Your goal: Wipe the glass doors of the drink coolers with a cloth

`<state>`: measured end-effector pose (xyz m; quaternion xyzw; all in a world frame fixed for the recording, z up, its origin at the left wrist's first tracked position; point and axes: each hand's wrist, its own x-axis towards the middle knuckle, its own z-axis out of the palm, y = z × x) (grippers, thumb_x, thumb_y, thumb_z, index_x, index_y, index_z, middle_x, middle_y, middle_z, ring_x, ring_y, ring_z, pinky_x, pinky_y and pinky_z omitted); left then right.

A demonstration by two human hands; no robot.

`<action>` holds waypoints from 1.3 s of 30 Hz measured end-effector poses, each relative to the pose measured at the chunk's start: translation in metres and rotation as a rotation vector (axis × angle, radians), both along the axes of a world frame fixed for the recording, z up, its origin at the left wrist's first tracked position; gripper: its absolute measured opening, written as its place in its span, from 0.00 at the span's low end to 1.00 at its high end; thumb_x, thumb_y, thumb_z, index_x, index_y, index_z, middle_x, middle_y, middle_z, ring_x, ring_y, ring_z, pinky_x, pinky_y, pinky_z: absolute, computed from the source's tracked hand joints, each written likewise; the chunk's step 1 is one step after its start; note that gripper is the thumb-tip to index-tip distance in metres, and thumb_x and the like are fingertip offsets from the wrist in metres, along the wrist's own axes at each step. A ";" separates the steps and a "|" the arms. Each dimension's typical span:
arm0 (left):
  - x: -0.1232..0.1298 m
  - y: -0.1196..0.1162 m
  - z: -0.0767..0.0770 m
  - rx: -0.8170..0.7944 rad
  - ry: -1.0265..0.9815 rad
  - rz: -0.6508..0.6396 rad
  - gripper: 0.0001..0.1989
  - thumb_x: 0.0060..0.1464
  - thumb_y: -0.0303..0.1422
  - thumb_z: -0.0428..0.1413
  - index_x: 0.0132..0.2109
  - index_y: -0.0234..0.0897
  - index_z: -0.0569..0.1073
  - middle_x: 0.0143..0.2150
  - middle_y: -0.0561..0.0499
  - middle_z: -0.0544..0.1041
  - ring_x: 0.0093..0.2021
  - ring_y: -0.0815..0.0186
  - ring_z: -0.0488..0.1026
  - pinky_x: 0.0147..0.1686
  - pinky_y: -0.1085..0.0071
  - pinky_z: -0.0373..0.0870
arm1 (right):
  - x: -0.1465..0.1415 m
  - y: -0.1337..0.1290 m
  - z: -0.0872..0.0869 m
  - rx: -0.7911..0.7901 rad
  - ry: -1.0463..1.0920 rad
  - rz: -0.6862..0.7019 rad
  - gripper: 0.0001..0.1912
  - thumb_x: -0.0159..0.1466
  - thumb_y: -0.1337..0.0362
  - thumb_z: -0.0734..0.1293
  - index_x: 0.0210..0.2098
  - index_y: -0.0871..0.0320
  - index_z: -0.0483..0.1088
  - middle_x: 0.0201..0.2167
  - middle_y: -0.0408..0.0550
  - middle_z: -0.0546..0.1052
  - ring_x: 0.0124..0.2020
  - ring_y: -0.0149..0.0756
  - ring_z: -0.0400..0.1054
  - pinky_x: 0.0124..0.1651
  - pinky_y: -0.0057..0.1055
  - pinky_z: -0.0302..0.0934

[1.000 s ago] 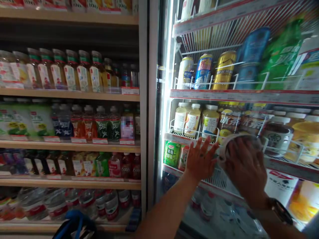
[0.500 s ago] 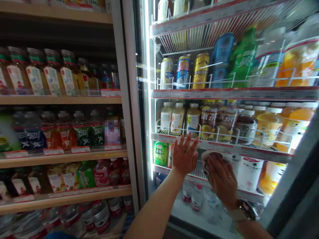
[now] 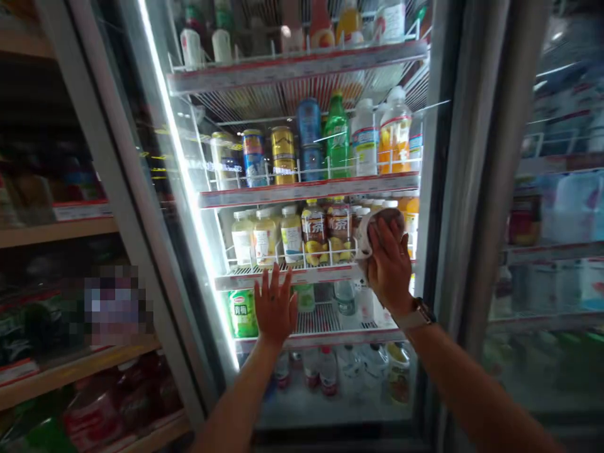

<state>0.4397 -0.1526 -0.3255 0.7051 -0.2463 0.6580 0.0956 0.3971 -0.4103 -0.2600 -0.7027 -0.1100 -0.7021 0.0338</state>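
Observation:
My right hand (image 3: 387, 264) presses a crumpled white cloth (image 3: 362, 236) against the glass door of a drinks cooler (image 3: 321, 402), level with the bottled teas. The cloth is partly hidden under my palm, and I cannot tell its exact kind. My left hand (image 3: 275, 308) lies flat on the same glass with its fingers spread, holding nothing, in front of a green can (image 3: 243, 313). A watch (image 3: 418, 314) sits on my right wrist.
Behind the glass, wire shelves (image 3: 283, 275) carry cans and bottles. A second glass door (image 3: 542, 251) stands to the right. Wooden shelves (image 3: 56, 233) of bottled drinks run along the left, with a pixelated patch on one item.
The view has swung so the cooler door sits centrally. My right hand with the cloth has risen from below the wire shelf to above it. My left hand stays flat on the glass.

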 end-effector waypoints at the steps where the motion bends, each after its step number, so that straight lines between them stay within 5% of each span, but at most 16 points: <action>1: 0.000 0.000 0.001 -0.002 0.001 0.000 0.33 0.64 0.31 0.49 0.72 0.43 0.48 0.74 0.47 0.48 0.74 0.55 0.43 0.71 0.52 0.44 | -0.001 -0.004 -0.009 0.012 0.005 0.001 0.32 0.70 0.67 0.56 0.72 0.57 0.47 0.69 0.56 0.59 0.72 0.49 0.45 0.70 0.56 0.46; 3: 0.000 -0.001 0.002 -0.005 0.002 0.002 0.33 0.64 0.32 0.49 0.72 0.44 0.48 0.74 0.47 0.48 0.73 0.54 0.44 0.71 0.51 0.45 | -0.002 -0.010 -0.044 0.021 0.040 -0.010 0.33 0.70 0.66 0.56 0.72 0.56 0.45 0.69 0.55 0.60 0.71 0.49 0.48 0.70 0.55 0.48; 8: 0.001 -0.001 0.003 -0.012 0.006 -0.014 0.33 0.64 0.32 0.49 0.72 0.47 0.47 0.74 0.49 0.46 0.74 0.53 0.44 0.70 0.49 0.44 | -0.010 -0.015 -0.170 -0.042 0.149 -0.049 0.31 0.68 0.68 0.58 0.70 0.54 0.53 0.65 0.55 0.66 0.65 0.48 0.61 0.66 0.51 0.57; 10: 0.002 -0.001 0.003 -0.014 0.010 -0.024 0.33 0.64 0.32 0.49 0.72 0.47 0.47 0.74 0.49 0.46 0.74 0.53 0.43 0.70 0.48 0.44 | -0.015 -0.018 -0.199 -0.085 0.174 -0.065 0.29 0.68 0.69 0.58 0.68 0.54 0.57 0.62 0.54 0.70 0.63 0.45 0.64 0.64 0.47 0.61; 13: 0.003 -0.001 0.004 -0.002 0.000 -0.019 0.33 0.64 0.32 0.49 0.72 0.47 0.47 0.74 0.48 0.46 0.74 0.52 0.44 0.70 0.48 0.44 | -0.018 -0.027 -0.184 -0.118 0.190 -0.062 0.28 0.68 0.71 0.57 0.67 0.54 0.59 0.61 0.53 0.72 0.63 0.43 0.65 0.64 0.45 0.61; 19: 0.003 0.000 0.007 0.015 -0.031 -0.026 0.33 0.63 0.32 0.50 0.72 0.44 0.49 0.74 0.47 0.46 0.74 0.54 0.43 0.70 0.51 0.43 | -0.010 -0.057 -0.018 0.049 0.057 0.001 0.33 0.70 0.69 0.56 0.72 0.58 0.44 0.71 0.56 0.56 0.73 0.48 0.43 0.71 0.54 0.48; 22: 0.003 0.000 0.007 0.011 -0.022 -0.034 0.34 0.63 0.33 0.51 0.72 0.45 0.48 0.74 0.47 0.46 0.74 0.53 0.43 0.70 0.49 0.43 | -0.009 -0.068 0.026 0.120 -0.009 0.006 0.33 0.71 0.70 0.54 0.73 0.57 0.42 0.72 0.55 0.52 0.73 0.46 0.40 0.72 0.55 0.45; 25: 0.003 -0.002 0.003 0.000 -0.009 -0.037 0.34 0.63 0.33 0.50 0.72 0.46 0.48 0.74 0.47 0.46 0.74 0.52 0.43 0.69 0.47 0.43 | -0.011 -0.072 0.009 0.139 -0.006 0.011 0.34 0.70 0.70 0.54 0.73 0.55 0.38 0.73 0.54 0.50 0.73 0.47 0.42 0.71 0.56 0.46; 32: 0.005 -0.005 -0.009 -0.022 0.005 -0.037 0.34 0.64 0.34 0.50 0.72 0.44 0.48 0.75 0.46 0.45 0.74 0.52 0.42 0.70 0.48 0.41 | -0.015 -0.071 -0.130 0.165 0.071 -0.047 0.36 0.69 0.69 0.55 0.73 0.58 0.38 0.73 0.58 0.49 0.73 0.53 0.42 0.68 0.60 0.53; 35: 0.006 -0.005 -0.010 -0.032 0.031 -0.047 0.34 0.64 0.34 0.50 0.72 0.46 0.47 0.75 0.46 0.45 0.74 0.50 0.42 0.70 0.44 0.40 | -0.021 -0.068 -0.177 0.162 0.099 -0.065 0.36 0.69 0.70 0.55 0.73 0.60 0.38 0.73 0.57 0.47 0.73 0.53 0.41 0.67 0.59 0.57; 37: 0.006 -0.006 -0.011 -0.042 0.043 -0.051 0.34 0.64 0.35 0.50 0.72 0.46 0.46 0.75 0.46 0.44 0.74 0.49 0.42 0.69 0.43 0.41 | -0.024 -0.066 -0.188 0.158 0.107 -0.068 0.36 0.68 0.70 0.55 0.73 0.60 0.38 0.73 0.56 0.46 0.73 0.52 0.40 0.67 0.57 0.57; 39: 0.006 -0.008 -0.011 -0.049 0.040 -0.045 0.34 0.63 0.35 0.50 0.72 0.46 0.46 0.75 0.45 0.44 0.74 0.49 0.42 0.69 0.43 0.41 | -0.025 -0.066 -0.177 0.170 0.116 -0.060 0.36 0.68 0.71 0.55 0.73 0.60 0.37 0.74 0.55 0.46 0.73 0.51 0.40 0.67 0.57 0.57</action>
